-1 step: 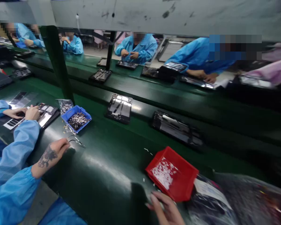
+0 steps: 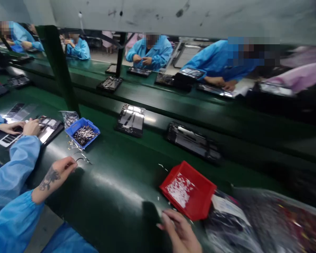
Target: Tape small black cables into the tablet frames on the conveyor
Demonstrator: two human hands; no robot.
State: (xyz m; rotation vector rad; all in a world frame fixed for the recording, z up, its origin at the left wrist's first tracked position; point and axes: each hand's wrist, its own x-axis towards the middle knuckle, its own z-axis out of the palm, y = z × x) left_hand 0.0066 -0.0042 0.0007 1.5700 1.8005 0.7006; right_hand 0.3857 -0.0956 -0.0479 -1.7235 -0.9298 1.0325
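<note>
My left hand (image 2: 58, 172), tattooed on its back and coming out of a blue sleeve, rests on the dark green belt (image 2: 116, 182). Its fingertips are pinched on the end of a thin bent wire (image 2: 82, 160). Small metal parts (image 2: 72, 144) lie scattered just beyond it, beside a blue bin (image 2: 82, 132) full of the same parts. My right hand (image 2: 179, 232) is at the bottom edge, fingers curled together against the near corner of a red bin (image 2: 200, 207) of small white pieces. What those fingers hold is blurred.
A co-worker's two hands (image 2: 23, 127) work on a black device frame (image 2: 50, 127) at the left. Two more frames (image 2: 130, 120) (image 2: 193, 142) lie on the belt. A clear plastic bag (image 2: 265, 225) lies at the right. A green post (image 2: 59, 70) stands behind. People in blue coats sit opposite.
The view has shifted slightly up and right, so everything sits a little lower-left. My right hand has slid a little left along the red bin's corner. My left hand keeps its pinch.
</note>
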